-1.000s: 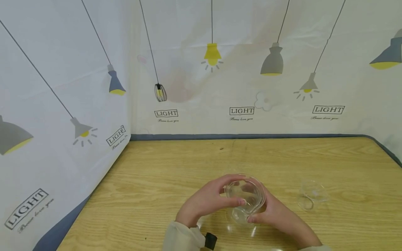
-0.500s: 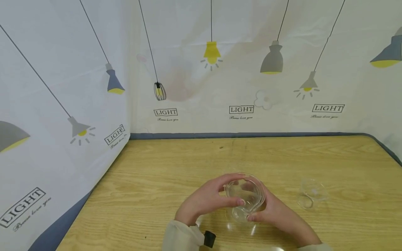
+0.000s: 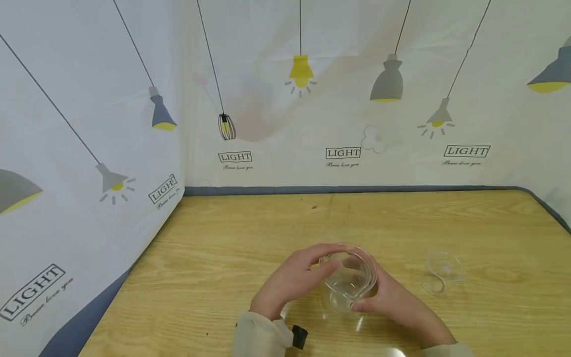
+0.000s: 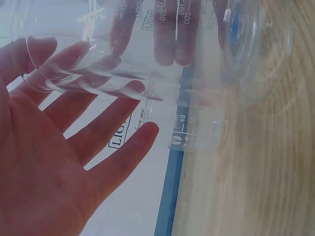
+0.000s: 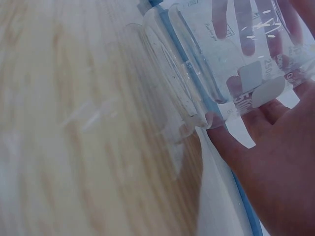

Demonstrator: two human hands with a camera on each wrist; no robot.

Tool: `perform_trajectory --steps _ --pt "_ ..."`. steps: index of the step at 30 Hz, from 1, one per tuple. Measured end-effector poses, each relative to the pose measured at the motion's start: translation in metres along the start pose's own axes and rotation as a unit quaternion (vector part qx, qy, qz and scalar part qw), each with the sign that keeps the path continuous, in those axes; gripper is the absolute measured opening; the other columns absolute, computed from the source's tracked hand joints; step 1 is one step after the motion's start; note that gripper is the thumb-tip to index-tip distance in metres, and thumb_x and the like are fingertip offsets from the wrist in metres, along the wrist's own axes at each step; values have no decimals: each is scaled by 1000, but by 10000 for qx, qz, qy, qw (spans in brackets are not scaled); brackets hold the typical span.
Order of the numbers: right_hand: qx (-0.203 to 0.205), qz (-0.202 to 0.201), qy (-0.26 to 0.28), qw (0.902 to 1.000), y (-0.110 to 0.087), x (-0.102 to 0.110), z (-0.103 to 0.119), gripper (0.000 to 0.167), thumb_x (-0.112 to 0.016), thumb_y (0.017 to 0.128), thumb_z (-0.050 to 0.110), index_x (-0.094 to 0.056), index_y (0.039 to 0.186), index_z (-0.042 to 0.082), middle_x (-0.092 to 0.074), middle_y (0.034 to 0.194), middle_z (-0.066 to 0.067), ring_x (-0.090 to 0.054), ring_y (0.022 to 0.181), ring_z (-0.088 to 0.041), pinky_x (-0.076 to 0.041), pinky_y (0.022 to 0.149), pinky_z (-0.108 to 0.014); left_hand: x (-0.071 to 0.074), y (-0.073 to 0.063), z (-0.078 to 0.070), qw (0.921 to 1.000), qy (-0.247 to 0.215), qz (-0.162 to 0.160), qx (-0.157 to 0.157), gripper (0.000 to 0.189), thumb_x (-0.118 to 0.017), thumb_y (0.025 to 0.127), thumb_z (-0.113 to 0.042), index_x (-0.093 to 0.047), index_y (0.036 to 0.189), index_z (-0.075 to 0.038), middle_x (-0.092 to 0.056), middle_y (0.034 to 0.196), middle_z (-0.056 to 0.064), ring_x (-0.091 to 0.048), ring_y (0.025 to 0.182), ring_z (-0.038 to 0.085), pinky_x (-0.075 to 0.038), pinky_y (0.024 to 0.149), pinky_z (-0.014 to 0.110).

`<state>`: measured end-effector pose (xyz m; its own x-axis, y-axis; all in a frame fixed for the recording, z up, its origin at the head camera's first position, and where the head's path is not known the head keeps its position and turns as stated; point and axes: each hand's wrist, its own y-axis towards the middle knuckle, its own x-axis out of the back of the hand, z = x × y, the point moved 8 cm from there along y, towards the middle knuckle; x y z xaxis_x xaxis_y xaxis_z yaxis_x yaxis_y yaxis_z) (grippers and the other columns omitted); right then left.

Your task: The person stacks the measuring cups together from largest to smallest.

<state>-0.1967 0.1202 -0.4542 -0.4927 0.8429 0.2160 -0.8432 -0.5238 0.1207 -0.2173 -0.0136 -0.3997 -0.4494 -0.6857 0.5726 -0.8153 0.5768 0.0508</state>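
Note:
A clear glass beaker [image 3: 350, 285] is tilted over the table, with a second rim showing inside it, as if two are nested. My left hand [image 3: 290, 280] curves round its left and far side, the thumb laid over the rim. In the left wrist view, the spread fingers [image 4: 113, 162] of this hand lie along the glass [image 4: 147, 49]. My right hand [image 3: 388, 300] holds the beaker from the right, thumb near its front. Printed volume marks show on the glass wall [image 5: 236, 59] in the right wrist view.
A smaller clear beaker [image 3: 443, 272] lies or stands to the right on the wooden table [image 3: 250, 223]; its marks [image 4: 184, 125] show in the left wrist view. A lamp-patterned sheet [image 3: 267, 99] walls the back and left. A black piece [image 3: 300, 337] sits by the left sleeve.
My left thumb has lifted from the front of the beaker and shifted up and back to its rim. The right hand keeps its hold, and the head view tilts slightly.

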Motion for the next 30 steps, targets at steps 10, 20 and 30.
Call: perform_trajectory --steps 10,20,30 --pt "13 -11 -41 10000 0 0 1 89 -71 73 7 -17 140 27 -32 137 -11 -36 120 -37 -39 90 -42 0 0 3 9996 154 -21 234 35 -46 87 -51 -45 122 -47 -43 125 -24 -40 118 8 -36 92 43" --pt "285 -69 -62 9996 0 1 2 90 -74 70 10 -19 140 24 -34 135 -12 -37 119 -33 -38 90 -28 -7 -3 4 9986 298 432 53 80 -70 61 -60 -33 131 -46 -33 133 -23 -32 123 6 -31 97 41" --pt "340 -83 -58 9994 1 2 2 91 -75 69 9 -20 139 23 -34 135 -15 -38 118 -34 -38 91 -29 -8 -2 0 9969 482 562 -249 86 -73 61 -54 -30 135 -40 -32 135 -20 -31 124 6 -29 99 38"
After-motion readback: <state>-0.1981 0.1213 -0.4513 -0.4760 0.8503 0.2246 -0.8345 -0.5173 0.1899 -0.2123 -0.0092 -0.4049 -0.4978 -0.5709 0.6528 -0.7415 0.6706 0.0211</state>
